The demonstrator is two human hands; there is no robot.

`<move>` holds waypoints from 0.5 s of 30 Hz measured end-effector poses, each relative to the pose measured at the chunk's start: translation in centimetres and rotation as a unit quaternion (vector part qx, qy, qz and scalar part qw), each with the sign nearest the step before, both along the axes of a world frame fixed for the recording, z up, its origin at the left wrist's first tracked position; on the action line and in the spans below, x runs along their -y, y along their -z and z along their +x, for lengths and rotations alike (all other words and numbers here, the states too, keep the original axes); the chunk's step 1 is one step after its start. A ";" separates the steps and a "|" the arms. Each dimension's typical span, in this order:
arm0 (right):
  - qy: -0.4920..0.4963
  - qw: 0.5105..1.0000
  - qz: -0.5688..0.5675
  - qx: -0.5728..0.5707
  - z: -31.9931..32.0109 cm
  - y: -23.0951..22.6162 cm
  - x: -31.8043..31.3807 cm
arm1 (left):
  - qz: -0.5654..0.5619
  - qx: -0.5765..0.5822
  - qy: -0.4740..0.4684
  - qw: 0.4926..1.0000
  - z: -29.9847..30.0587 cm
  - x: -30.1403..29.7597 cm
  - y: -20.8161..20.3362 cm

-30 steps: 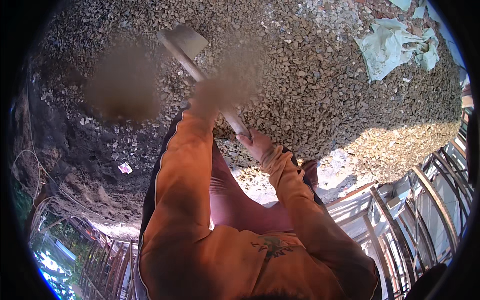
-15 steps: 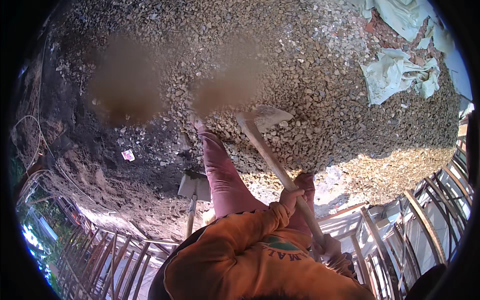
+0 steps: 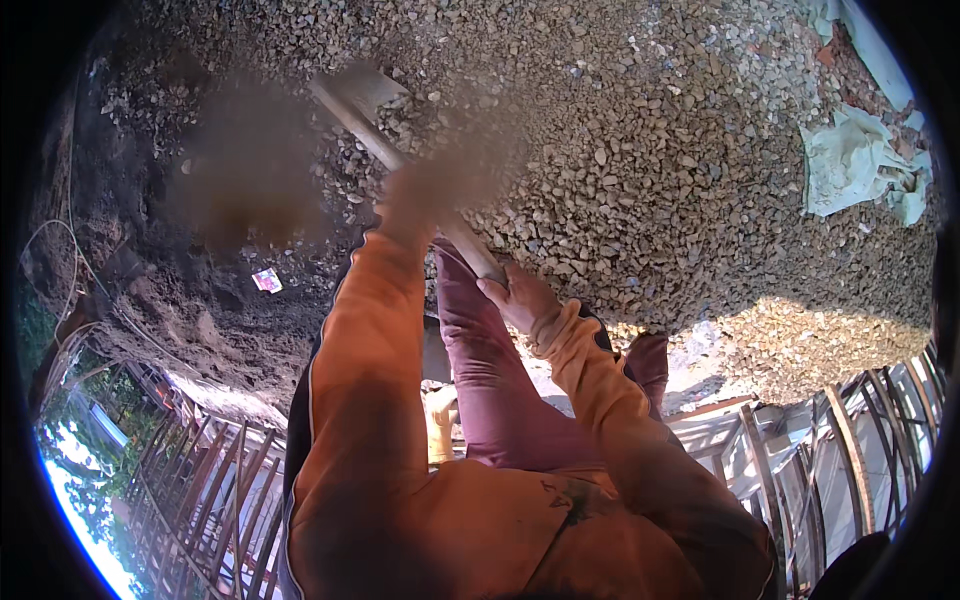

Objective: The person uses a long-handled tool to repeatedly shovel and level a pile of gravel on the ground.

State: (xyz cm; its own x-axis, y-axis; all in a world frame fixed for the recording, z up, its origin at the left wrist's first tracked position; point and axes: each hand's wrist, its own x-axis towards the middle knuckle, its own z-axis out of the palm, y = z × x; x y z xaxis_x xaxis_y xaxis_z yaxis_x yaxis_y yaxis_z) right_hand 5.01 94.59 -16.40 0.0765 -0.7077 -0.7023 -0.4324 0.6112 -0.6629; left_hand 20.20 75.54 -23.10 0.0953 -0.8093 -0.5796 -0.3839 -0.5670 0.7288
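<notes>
A hoe with a long wooden handle (image 3: 358, 125) slants across the gravel (image 3: 640, 180), its broad metal blade (image 3: 372, 92) at the far left over the stones. Partway along the handle is my left hand (image 3: 410, 205), closed round it, though a brown smudge on the picture blurs the fingers. Nearer me, my right hand (image 3: 525, 298) grips the handle's rear end, by my thigh. Whether the blade touches the stones or hangs just above them I cannot tell.
Dark soil (image 3: 210, 340) borders the gravel on the left, with a small pink-and-white packet (image 3: 267, 280) on it. A pale crumpled sheet (image 3: 850, 165) lies at the right. Behind my legs are a partly hidden shovel blade (image 3: 435, 350) and rows of upright bars (image 3: 850, 450).
The hoe has swung forward and left, away from my body. Both arms have reached out with it, the left one farther. The shovel has become mostly hidden by my left arm.
</notes>
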 end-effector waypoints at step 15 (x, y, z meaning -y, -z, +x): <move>-0.063 0.964 0.114 -0.232 -24.0 -31.3 -28.8 | 0.477 -0.416 -0.311 0.709 -26.6 -36.1 -16.9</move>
State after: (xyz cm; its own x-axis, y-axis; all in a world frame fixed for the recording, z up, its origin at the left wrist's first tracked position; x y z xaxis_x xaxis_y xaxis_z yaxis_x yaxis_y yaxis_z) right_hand -19.01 123.42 14.87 -0.2080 -0.5367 -0.8177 -0.7299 0.6417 -0.2356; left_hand -6.40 111.59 -6.25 -0.4346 0.0370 -0.8999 0.4952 -0.8248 -0.2731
